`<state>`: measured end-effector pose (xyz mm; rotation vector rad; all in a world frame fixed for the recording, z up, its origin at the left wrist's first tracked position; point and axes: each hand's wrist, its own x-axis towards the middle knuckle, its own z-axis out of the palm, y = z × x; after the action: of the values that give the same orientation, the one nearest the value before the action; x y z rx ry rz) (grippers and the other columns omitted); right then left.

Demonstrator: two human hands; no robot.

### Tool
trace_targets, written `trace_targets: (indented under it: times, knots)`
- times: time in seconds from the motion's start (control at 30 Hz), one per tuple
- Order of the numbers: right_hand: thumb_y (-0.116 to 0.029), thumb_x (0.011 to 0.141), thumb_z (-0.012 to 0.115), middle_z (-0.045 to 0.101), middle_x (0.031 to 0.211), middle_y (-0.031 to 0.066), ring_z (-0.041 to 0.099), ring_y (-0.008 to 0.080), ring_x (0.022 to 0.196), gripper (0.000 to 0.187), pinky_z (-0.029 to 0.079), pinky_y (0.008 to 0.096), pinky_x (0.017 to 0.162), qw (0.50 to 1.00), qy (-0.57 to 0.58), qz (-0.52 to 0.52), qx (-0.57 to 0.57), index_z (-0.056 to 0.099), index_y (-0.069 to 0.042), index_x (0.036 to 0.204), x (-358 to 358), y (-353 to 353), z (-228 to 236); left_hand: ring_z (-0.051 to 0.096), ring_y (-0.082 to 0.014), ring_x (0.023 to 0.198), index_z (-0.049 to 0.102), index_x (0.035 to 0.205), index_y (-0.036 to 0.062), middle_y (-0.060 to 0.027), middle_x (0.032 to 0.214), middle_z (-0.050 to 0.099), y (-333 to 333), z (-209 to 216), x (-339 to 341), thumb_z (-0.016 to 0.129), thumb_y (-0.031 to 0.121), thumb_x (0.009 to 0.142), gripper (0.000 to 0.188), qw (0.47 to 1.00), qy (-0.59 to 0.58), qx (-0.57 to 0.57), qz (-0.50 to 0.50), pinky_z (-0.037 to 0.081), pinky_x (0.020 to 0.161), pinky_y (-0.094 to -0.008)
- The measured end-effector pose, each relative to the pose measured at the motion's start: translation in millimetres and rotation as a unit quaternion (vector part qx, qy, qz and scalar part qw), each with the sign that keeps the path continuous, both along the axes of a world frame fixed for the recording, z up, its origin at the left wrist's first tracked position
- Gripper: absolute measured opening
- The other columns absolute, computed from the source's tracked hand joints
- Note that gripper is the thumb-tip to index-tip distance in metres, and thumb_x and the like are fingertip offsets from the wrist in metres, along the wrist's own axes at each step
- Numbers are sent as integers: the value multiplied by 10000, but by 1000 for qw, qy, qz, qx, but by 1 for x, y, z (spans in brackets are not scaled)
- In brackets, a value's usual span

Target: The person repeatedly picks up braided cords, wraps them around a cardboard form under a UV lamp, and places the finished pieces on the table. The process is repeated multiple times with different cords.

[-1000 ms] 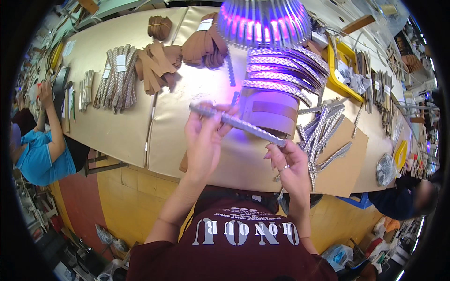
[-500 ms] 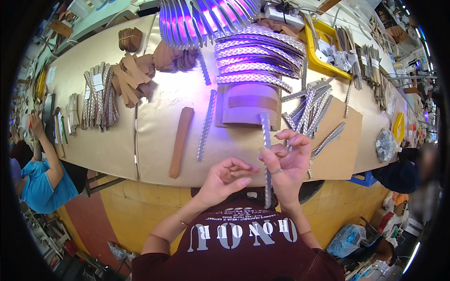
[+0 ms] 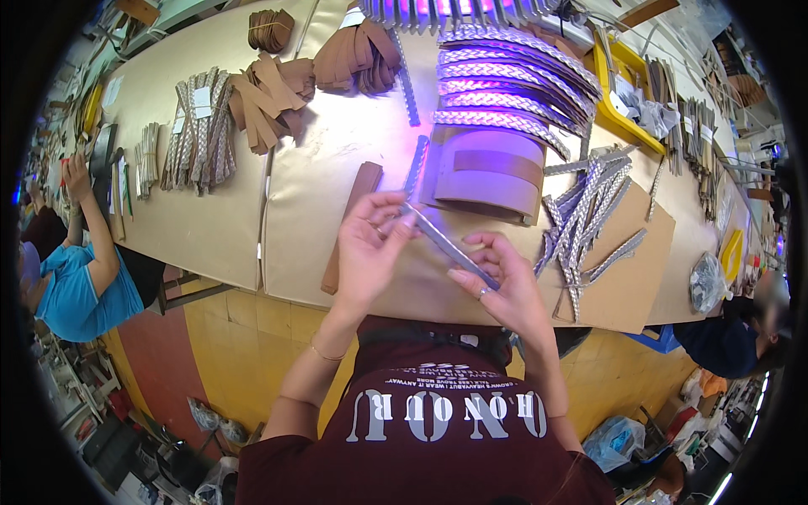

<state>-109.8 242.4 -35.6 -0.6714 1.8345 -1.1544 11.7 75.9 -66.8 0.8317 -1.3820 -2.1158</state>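
A narrow braided strip (image 3: 448, 244) stretches slantwise between my hands in front of my body, with a plain grey side showing. Its upper left end is pinched between thumb and fingers of my left hand (image 3: 370, 248). My right hand (image 3: 505, 282) pinches its lower right end. Behind my left hand lie a flat brown strip (image 3: 364, 181), partly covered by the wrist, and another braided strip (image 3: 416, 164). Just beyond the hands stands a curved block (image 3: 454, 187) with a brown band (image 3: 497, 165) across it. Several silvery braided strips (image 3: 492, 97) lie over its far part.
Loose braided strips (image 3: 593, 202) are heaped at right on a cardboard sheet (image 3: 644, 269). A lit lamp (image 3: 459, 13) hangs over the far edge. Brown strips (image 3: 269, 93), bundled braids (image 3: 198, 135) and a yellow tray (image 3: 619, 101) surround the work area. Another person (image 3: 88, 278) works at left.
My left hand has moved up and taken hold of the strip's other end. The strip has turned from upright to slanting. The view has shifted, so the table things appear farther right and higher.
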Motion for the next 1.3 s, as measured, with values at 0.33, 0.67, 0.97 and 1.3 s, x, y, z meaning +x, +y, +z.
trace_targets:
  times: [0.33, 0.67, 0.97, 1.3]
  knots:
    - [-167, 960, 650, 599, 702, -2, 514, 51, 621, 220, 428, 220, 558, 983, -16, 1, 182, 664, 51, 943, 4, 44, 1, 660, -193, 1011, 399, 1342, -35, -201, 1222, 578, 11, -9, -10, 611, -48, 914, 478, 999, -21, -40, 6, 553, 850, -271]
    - [-200, 925, 662, 629, 812, 98, 609, 133, 713, 222, 494, 303, 661, 974, 55, 209, 62, 654, -6, 1033, 28, 5, 11, 697, -240, 902, 286, 1431, 22, -211, 1239, 570, 21, 27, 12, 556, -52, 941, 564, 999, -26, 9, -27, 584, 776, -298]
    - [-37, 923, 661, 622, 930, 36, 582, 55, 785, 255, 479, 189, 675, 987, -30, -160, 8, 559, 27, 1148, -15, 39, -4, 683, -269, 865, 609, 1085, -12, -151, 987, 672, 41, 4, -32, 623, -1, 904, 182, 917, -26, -257, -305, 557, 732, -355]
    - [-63, 896, 706, 603, 742, 30, 483, 50, 586, 172, 416, 212, 523, 955, 214, -177, 103, 631, 39, 1012, -18, 37, -23, 590, -368, 1004, 612, 1136, 60, -153, 1141, 588, 41, -24, -42, 643, 160, 895, 263, 820, -56, -498, -278, 482, 829, -459]
